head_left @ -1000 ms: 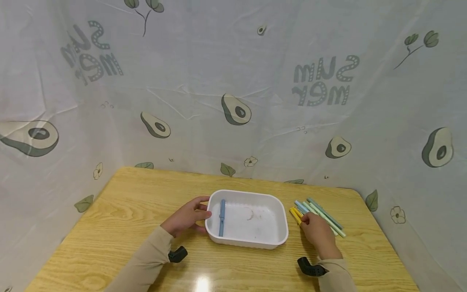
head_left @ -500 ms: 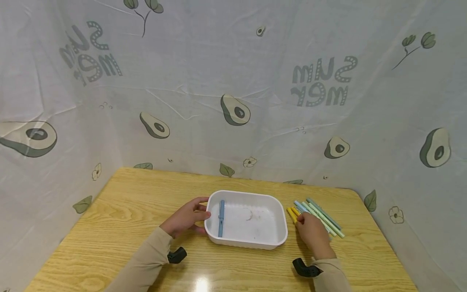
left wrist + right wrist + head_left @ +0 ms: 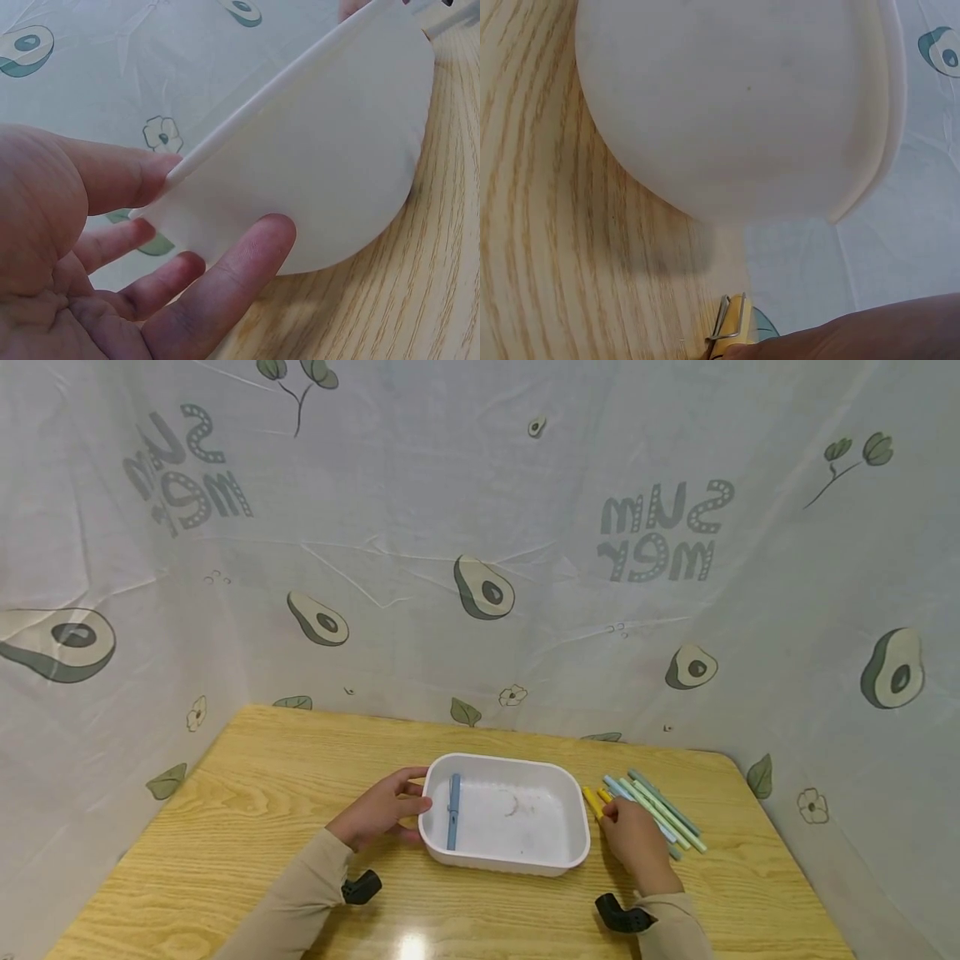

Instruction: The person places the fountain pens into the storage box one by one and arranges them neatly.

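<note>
A white plastic tray (image 3: 517, 831) stands mid-table, with one blue pen (image 3: 453, 810) lying lengthwise along its left end. My left hand (image 3: 382, 810) holds the tray's left end, thumb at the rim and fingers spread against the outer wall (image 3: 322, 172). Just right of the tray, my right hand (image 3: 637, 839) pinches a yellow pen (image 3: 592, 802). A second yellow pen (image 3: 604, 795) lies right beside it, partly covered by the fingers. In the right wrist view, metal clips show on the yellow pen (image 3: 735, 322) by the fingers.
Behind the right hand lie several pale blue, light green and grey-green pens (image 3: 667, 806), side by side at a slant. The wooden table (image 3: 300, 760) meets a hanging printed sheet (image 3: 390, 635) at its back and sides. Black camera mounts sit on both wrists.
My right hand has slid a little left toward the tray, and the yellow pens have come away from the others with it. The left hand stays on the tray.
</note>
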Demonstrator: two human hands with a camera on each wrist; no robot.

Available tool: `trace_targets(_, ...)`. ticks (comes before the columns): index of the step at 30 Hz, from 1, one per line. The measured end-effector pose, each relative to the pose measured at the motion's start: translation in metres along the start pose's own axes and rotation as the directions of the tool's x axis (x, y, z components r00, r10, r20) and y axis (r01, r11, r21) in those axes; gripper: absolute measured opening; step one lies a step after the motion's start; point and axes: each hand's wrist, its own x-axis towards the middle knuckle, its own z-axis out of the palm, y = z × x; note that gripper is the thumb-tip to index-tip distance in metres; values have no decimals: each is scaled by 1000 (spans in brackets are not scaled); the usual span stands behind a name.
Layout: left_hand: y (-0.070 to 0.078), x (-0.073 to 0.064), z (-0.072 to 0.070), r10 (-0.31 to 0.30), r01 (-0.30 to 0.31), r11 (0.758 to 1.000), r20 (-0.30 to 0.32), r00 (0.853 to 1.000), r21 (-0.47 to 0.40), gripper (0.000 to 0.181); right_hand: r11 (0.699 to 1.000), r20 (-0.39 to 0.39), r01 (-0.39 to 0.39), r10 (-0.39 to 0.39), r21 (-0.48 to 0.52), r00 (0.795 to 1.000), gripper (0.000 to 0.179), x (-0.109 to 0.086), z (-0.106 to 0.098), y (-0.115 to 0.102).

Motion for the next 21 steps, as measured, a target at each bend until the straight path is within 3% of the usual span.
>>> trace_targets(11, 2, -2, 0, -18, 18, 1000, -2, 1000, 0, 59, 999, 35, 29, -28, -24, 999, 14, -4, 2, -8)
trace_targets(21, 1, -1, 1, -9, 9, 1000, -1, 1000, -2, 58, 999, 45, 30, -28, -40, 999, 24, -5, 3, -11)
